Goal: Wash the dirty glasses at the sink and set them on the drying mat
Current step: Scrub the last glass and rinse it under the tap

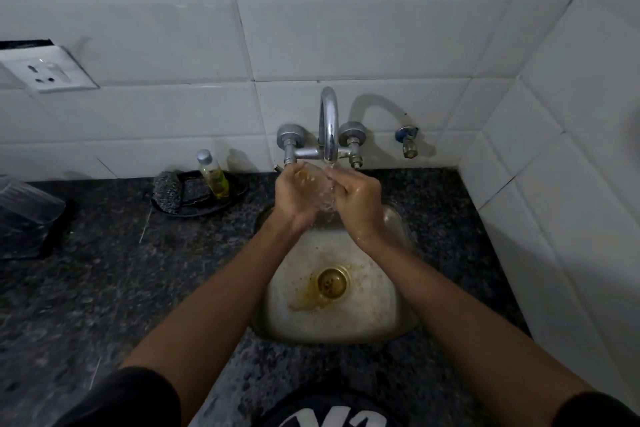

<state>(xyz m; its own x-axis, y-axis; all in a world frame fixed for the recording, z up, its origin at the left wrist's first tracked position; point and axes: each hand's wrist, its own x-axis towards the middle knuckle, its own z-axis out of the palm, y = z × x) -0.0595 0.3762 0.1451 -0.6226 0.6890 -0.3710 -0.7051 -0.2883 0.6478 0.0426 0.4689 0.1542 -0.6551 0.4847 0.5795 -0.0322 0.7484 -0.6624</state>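
A: Where's the glass point(320, 189) now?

B: Centre of the frame, under the tap point(329, 128), above the sink point(398, 218). The left hand point(294, 194) is curled round it and the right hand point(356, 194) clasps its other side.

A: How should the rinse go?

B: I'd turn it slowly so the stream reaches inside. Wet glass slips, so grip firmly. No drying mat shows.

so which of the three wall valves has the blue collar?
The small separate tap far right of the spout, below the white hose. The two round chrome valves flanking the spout are plain metal.
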